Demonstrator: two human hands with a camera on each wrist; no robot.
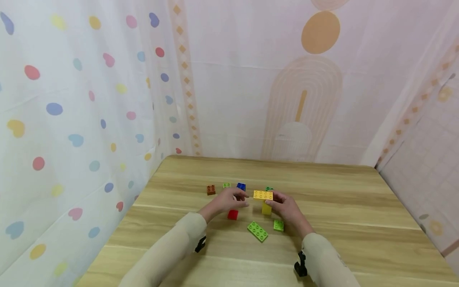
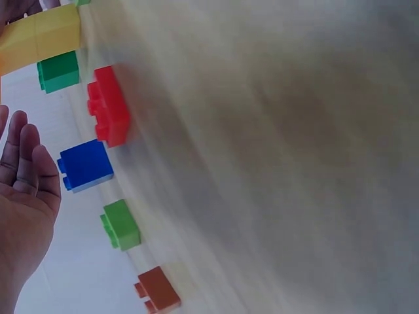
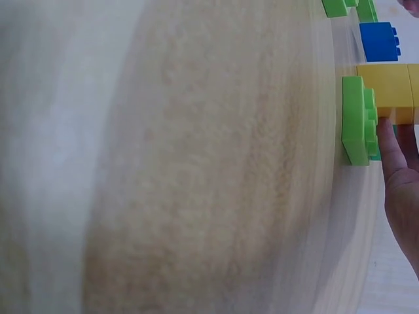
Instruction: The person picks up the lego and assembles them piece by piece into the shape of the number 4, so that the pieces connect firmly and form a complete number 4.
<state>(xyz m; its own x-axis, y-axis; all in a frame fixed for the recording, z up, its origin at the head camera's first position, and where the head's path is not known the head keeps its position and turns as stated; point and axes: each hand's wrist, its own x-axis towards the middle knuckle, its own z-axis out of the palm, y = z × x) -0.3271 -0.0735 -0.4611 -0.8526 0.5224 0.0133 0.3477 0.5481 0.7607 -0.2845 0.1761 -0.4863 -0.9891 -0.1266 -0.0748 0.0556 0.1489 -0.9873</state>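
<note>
Yellow bricks (image 1: 266, 209) form a short column, with a broad yellow-orange brick (image 1: 263, 195) lying across its top; they are at the fingertips of the right hand (image 1: 288, 211), to that hand's left. The right hand is narrowed on them, pinching near the top with its thumb on the near side (from the right wrist, fingers can be seen against the yellow side). The left hand (image 1: 227, 200) holds nothing: thumb and fingers stand wide apart, pointing towards the column across a gap.

A red brick (image 1: 233, 215) lies just on the near side of the left hand, a blue brick (image 1: 241, 186) just beyond its fingers, a light green brick (image 1: 226, 185) behind it, partly covered, and a brown brick (image 1: 210, 190) farther out to its left. Beyond the right hand a dark green brick (image 1: 269, 188) shows, mostly hidden. Nearer the person than the right hand sits a small lime brick (image 1: 278, 226); a long lime brick (image 1: 257, 231) lies between the hands, also nearer the person, on the wooden desk (image 1: 340, 199).
</note>
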